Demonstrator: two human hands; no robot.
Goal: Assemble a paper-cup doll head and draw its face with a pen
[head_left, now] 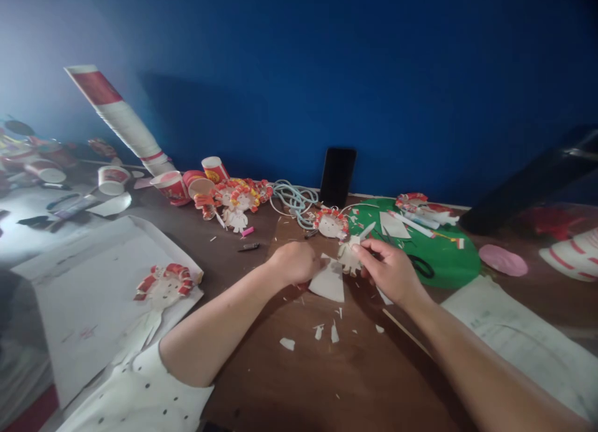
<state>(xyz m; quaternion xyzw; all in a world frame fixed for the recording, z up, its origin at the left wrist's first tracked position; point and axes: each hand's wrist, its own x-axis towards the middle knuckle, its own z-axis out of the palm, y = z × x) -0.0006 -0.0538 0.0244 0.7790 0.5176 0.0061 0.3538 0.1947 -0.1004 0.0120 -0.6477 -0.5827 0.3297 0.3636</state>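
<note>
My right hand pinches a small white paper cutout with a fringed lower edge between thumb and fingers. A white pointed piece juts up just above those fingers. My left hand is curled closed on the brown table, its fingertips turned away from view. Beside it lies a flared white paper piece; whether the fingers touch it I cannot tell. Behind the cutout sits a paper face with a red and white curled rim. Small white paper scraps are scattered in front of both hands.
A black phone leans on the blue wall beside a coiled pale cable. Green sheet with pens lies right, near a pink disc. Paper cups and a tall cup stack stand left, behind white sheets.
</note>
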